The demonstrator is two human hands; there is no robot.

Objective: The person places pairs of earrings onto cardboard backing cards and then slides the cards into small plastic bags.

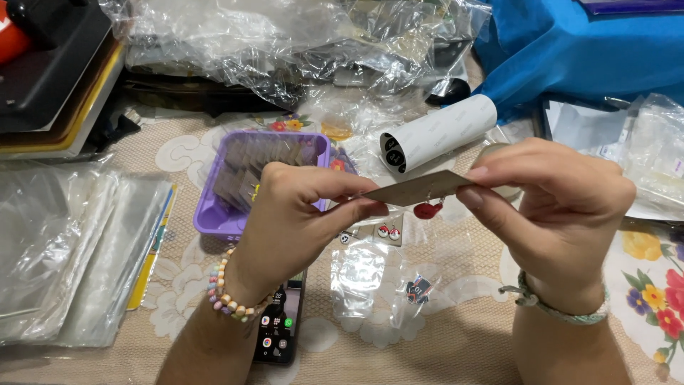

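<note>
Both hands hold a small brown card (pixel 417 188) between them, above the table. My left hand (pixel 299 210) pinches the card's left end with thumb and fingers. My right hand (pixel 552 196) pinches its right end. A small red earring (pixel 427 209) hangs from the card's lower edge. Below, on the table, lies another card with a pair of red-and-white round earrings (pixel 388 232) and a small clear bag with a dark charm (pixel 419 289).
A purple tray (pixel 214 214) with several brown cards stands behind my left hand. A white roll (pixel 438 132) lies at the back. Stacked clear bags (pixel 64 249) lie left, a phone (pixel 278 324) under my left wrist, crumpled plastic (pixel 285 43) and blue cloth (pixel 584 50) behind.
</note>
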